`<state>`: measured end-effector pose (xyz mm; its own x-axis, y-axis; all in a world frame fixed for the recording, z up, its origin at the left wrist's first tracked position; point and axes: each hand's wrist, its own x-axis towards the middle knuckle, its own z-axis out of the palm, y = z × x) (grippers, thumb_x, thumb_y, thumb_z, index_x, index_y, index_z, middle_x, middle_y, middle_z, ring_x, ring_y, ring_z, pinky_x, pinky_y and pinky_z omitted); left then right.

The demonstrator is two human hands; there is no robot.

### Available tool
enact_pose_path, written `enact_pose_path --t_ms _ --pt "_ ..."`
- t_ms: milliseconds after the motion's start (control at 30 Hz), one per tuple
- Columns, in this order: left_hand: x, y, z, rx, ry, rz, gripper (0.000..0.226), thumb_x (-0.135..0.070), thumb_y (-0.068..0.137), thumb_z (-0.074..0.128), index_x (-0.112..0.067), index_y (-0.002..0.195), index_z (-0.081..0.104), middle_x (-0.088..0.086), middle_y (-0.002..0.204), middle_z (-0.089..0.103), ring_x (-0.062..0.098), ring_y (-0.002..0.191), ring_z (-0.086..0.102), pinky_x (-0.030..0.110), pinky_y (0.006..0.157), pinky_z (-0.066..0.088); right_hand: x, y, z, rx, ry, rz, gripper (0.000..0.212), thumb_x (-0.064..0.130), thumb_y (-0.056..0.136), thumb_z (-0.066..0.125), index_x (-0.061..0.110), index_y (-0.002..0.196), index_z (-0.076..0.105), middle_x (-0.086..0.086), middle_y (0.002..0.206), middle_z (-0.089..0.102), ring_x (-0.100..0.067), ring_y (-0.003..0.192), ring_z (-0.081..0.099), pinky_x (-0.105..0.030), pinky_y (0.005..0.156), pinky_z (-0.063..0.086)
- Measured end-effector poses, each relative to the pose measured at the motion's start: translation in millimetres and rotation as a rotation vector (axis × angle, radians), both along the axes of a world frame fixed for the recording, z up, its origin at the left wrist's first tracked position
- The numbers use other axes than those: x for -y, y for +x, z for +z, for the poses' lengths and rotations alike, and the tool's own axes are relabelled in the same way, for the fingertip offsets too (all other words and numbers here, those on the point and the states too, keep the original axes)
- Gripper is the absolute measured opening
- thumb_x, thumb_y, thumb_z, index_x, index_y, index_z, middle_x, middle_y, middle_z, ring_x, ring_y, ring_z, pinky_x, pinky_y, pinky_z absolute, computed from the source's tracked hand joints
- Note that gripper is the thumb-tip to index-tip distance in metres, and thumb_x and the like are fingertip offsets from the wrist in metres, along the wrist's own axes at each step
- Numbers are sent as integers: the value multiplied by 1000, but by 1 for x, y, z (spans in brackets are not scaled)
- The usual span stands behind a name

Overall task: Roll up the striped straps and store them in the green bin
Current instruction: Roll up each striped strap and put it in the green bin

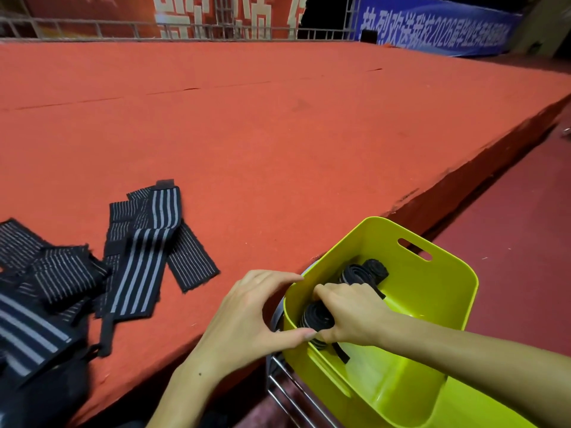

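A rolled strap [318,318] is held down inside the green bin [438,307] by the right hand [349,313], fingers curled over the top of the roll, so that one's grasped and sitting at the near-left end of the bin. Its loose black tail [341,353] is seen trailing onto the bin floor. The left hand [247,313] is placed at the bin's left wall, with forefinger and thumb spread wide to either side of the corner and the thumb tip touching the roll near the right hand; nothing is actually clenched by it, the fingers look relaxed. Two more rolls [364,271] are lying side by side further back in the bin, just beyond the right hand.

The bin is tilted a bit and perched on some kind of metal rack [287,387], right against the edge of the red platform [247,134]. A messy pile of flat straps [136,257], black with grey stripes, is spread out on the platform to the left, well apart from the bin. Railings and banners [432,26] are visible along the far side.
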<state>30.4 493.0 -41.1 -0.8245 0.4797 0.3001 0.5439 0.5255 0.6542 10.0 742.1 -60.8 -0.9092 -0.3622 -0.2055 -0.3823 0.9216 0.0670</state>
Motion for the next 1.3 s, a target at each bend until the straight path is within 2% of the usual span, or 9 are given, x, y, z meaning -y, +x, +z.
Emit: enact_pose_path --t_ms 167,333,500,600,667,767,867,967,1300 --pt "3 3 3 -1 -23 20 72 -75 78 81 -49 141 58 -41 138 51 1 136 52 39 107 51 8 -3 1 -20 74 19 60 65 88 68 21 127 51 1 121 68 -32 110 69 -38 67 36" --pt "16 9 14 -7 -18 48 72 -80 78 77 -47 140 59 -39 138 54 -2 137 51 32 109 48 1 4 12 -57 53 -13 67 81 86 58 26 124 50 5 120 66 -27 110 68 -39 72 45" --pt "29 18 28 8 51 93 69 -74 79 80 -46 139 61 -38 138 56 -3 137 54 33 112 48 -3 25 54 -182 -187 -128 78 89 81 45 43 144 44 22 127 68 -9 120 67 -35 80 54" --pt "39 24 41 13 116 112 66 -65 81 85 -45 140 61 -32 136 63 -1 136 57 36 114 48 7 43 88 -269 -392 -163 70 87 79 51 49 138 48 35 91 67 5 98 68 -31 69 45" --pt "47 26 50 8 155 111 66 -58 83 88 -44 141 60 -26 136 67 4 136 60 40 114 49 22 55 109 -293 -557 -149 63 82 80 59 50 133 52 40 90 66 10 84 67 -30 66 48" --pt "65 36 69 -12 201 121 65 -50 84 90 -43 141 60 -22 135 70 7 133 63 37 112 50 55 70 131 -281 -764 -84 56 71 82 70 50 131 54 34 110 69 7 79 72 -37 72 59" --pt "93 54 85 -44 214 141 66 -49 84 88 -40 143 60 -19 134 71 7 132 65 31 110 49 93 83 143 -254 -862 21 57 65 83 73 50 134 53 28 114 69 0 81 74 -41 71 61" --pt "132 81 89 -56 171 187 71 -51 83 89 -42 146 58 -18 135 71 10 131 66 40 108 52 130 99 143 -201 -889 124 59 62 83 75 50 136 52 27 115 69 -2 80 75 -42 71 61" --pt "243 189 65 -13 43 450 76 -59 80 87 -46 148 54 -21 132 71 6 127 67 39 109 51 216 129 98 9 -908 298 63 59 83 79 54 138 50 23 115 70 -8 80 76 -38 70 62"
